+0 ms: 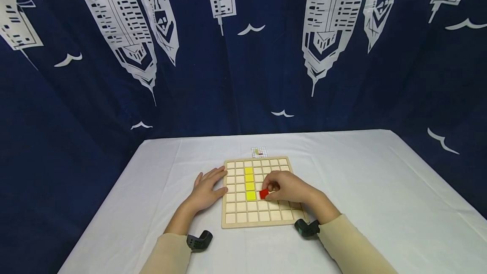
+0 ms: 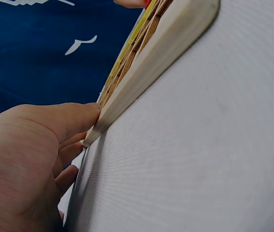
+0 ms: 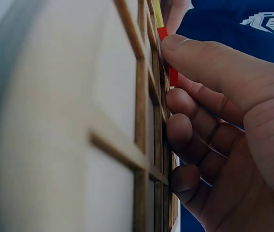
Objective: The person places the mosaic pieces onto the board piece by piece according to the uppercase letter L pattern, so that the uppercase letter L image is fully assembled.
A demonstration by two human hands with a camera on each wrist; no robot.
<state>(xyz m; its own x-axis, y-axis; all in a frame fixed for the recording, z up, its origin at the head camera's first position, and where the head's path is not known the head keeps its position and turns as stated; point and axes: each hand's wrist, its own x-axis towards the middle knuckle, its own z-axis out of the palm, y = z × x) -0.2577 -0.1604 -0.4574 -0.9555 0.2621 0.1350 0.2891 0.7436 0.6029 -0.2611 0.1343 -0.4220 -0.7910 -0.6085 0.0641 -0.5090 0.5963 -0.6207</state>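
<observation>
A wooden grid board (image 1: 243,225) lies flat on the table, its squares framed by raised strips. Several yellow square tiles (image 1: 249,178) form one column in it. My right hand (image 1: 289,187) pinches a red square tile (image 1: 264,194) between thumb and fingers, just right of the lowest yellow tile. In the right wrist view the red tile (image 3: 173,76) stands tilted at the grid's surface, partly hidden by the thumb. My left hand (image 1: 207,190) rests at the board's left edge, fingers fairly straight, its thumb touching the rim (image 2: 141,72) in the left wrist view.
A small printed card (image 1: 259,152) with a grid pattern lies just behind the board. White cloth (image 1: 357,172) covers the table. Behind it hangs a dark blue curtain (image 1: 228,79) with white building prints. Each wrist wears a black device (image 1: 199,240).
</observation>
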